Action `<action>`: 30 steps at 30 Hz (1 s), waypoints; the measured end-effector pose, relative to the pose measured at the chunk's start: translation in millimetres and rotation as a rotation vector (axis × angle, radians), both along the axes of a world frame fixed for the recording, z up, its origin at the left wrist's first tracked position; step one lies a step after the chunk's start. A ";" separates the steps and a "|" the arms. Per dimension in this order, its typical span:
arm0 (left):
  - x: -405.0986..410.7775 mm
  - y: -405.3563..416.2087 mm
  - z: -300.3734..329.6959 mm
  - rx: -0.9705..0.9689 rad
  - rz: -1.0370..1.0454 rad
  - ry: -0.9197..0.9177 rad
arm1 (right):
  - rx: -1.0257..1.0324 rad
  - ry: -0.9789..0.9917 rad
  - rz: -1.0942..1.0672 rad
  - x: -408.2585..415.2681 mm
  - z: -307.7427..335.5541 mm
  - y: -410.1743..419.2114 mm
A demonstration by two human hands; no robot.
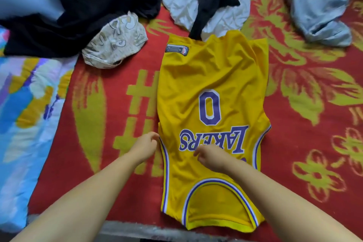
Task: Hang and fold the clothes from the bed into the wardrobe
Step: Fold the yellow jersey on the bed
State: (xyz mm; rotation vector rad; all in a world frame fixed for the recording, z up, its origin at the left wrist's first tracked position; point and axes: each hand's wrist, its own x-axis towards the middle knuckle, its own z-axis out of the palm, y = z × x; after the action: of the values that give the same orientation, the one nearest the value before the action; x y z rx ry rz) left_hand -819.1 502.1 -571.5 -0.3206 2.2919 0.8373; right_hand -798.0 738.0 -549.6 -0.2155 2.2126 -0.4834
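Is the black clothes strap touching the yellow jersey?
Touching. The head view shows the black strap running down onto the yellow jersey's far edge with no gap.

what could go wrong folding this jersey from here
The yellow jersey has its far hem lying over a black garment and a white one, so folding it could drag them along. The cloth is already wrinkled and may set creases. The left hand sits at the armhole edge while the right hand rests mid-chest, so the fold may come out uneven.
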 end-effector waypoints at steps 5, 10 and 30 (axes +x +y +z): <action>-58.8 2.7 -24.1 0.151 0.311 0.074 | -0.005 0.170 -0.129 -65.1 1.0 -48.8; -88.7 5.4 -52.5 0.332 0.448 -0.142 | -0.049 -0.148 0.268 12.5 -22.3 -96.5; -53.9 134.8 14.3 0.462 0.352 0.006 | -0.134 -0.259 -0.144 85.8 -5.1 69.8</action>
State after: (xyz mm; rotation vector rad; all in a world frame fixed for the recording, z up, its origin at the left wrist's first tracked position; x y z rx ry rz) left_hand -873.0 636.8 -557.2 -0.5155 1.9951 1.5088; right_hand -712.2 807.8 -554.7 -0.0593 1.9524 -0.6998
